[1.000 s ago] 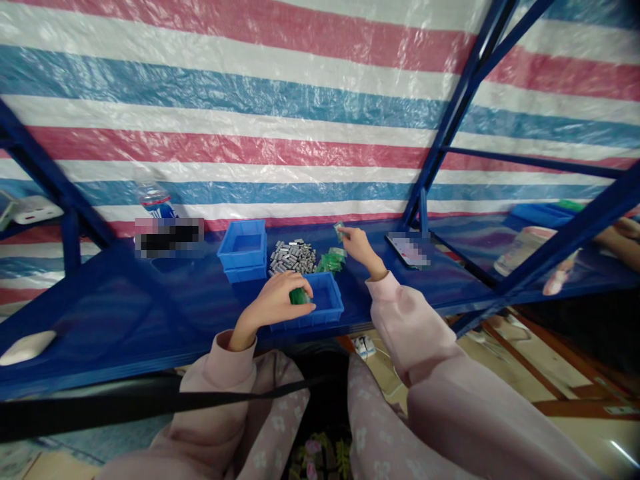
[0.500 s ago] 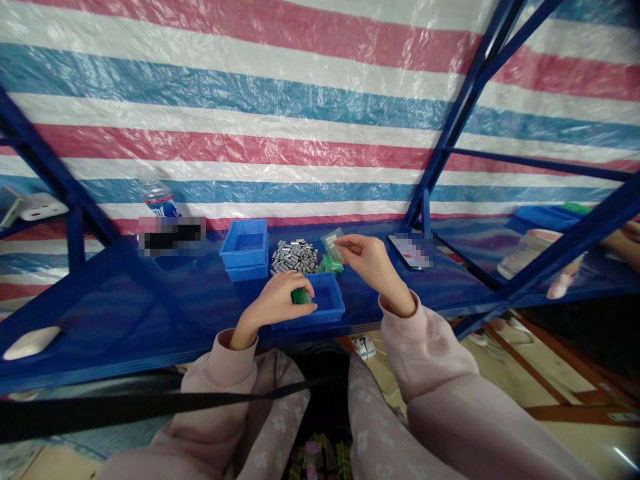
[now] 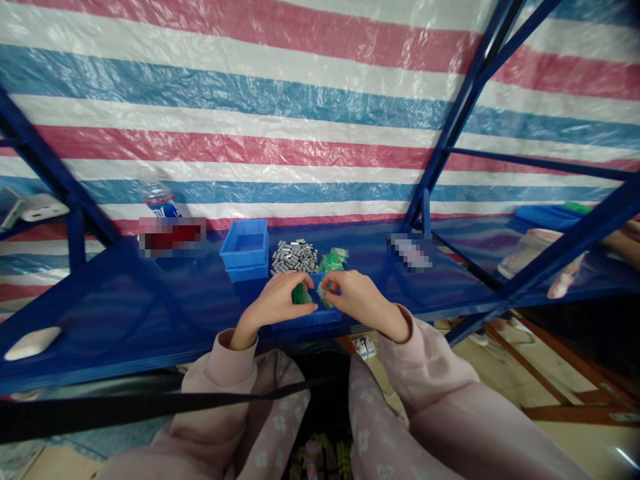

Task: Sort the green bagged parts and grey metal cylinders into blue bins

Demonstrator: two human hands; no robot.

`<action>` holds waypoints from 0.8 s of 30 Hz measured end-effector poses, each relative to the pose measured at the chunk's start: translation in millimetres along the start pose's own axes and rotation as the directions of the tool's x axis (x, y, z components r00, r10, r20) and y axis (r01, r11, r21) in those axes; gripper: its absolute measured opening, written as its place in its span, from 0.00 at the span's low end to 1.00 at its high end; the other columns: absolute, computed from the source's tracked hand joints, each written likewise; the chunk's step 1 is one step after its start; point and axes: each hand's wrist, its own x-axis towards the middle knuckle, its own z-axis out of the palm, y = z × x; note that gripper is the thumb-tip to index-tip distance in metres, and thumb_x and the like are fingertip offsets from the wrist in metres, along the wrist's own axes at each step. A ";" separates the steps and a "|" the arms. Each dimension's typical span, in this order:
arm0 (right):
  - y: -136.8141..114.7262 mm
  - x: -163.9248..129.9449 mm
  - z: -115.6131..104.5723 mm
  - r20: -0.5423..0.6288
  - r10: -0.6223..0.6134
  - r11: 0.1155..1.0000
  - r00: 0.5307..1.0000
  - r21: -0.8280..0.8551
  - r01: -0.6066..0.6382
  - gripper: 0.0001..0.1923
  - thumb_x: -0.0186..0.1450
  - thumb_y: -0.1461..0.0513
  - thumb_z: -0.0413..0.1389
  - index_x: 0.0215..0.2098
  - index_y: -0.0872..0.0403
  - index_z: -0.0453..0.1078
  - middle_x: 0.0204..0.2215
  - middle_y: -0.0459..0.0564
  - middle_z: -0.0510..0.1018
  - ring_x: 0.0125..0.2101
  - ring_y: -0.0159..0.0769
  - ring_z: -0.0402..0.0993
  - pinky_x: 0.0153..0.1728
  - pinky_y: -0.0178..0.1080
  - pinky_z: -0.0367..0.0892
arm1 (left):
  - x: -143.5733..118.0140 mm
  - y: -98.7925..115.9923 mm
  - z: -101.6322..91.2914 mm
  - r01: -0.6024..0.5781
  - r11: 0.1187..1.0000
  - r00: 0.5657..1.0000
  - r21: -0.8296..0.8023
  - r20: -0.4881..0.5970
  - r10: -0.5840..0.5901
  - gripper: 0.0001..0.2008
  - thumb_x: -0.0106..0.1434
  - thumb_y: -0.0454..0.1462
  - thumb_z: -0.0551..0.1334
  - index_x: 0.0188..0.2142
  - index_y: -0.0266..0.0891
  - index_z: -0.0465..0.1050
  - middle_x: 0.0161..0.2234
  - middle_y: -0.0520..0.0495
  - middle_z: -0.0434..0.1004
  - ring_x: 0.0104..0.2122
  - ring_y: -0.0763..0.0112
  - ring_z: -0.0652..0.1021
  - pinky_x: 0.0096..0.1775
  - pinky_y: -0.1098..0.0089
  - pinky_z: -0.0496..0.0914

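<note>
My left hand is closed around a green bundle over the near blue bin. My right hand pinches a small clear green packet right beside that bundle, also above the bin. The two hands nearly touch. Behind them on the blue shelf lie a pile of small grey metal pieces and a heap of green packets. A second blue bin, stacked on another, stands to the left of the grey pile.
A water bottle stands at the back left. A white object lies at the shelf's near left edge. Blue frame posts rise on the right. A phone lies right of the packets. Another person's hand shows at far right.
My right hand took a packet from the heap at the back and brought it down to the left hand over the near bin. The left hand stayed put.
</note>
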 end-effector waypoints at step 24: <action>1.5 11.5 27.0 0.042 -0.112 0.938 0.993 0.335 0.092 0.13 0.57 0.71 0.50 0.40 0.52 0.62 0.16 0.35 0.65 0.18 0.28 0.59 0.25 0.32 0.52 | 1.5 -2.1 1.7 0.002 1.000 1.000 0.013 -0.011 -0.002 0.21 0.55 0.48 0.67 0.45 0.42 0.71 0.40 0.48 0.77 0.41 0.60 0.75 0.43 0.65 0.64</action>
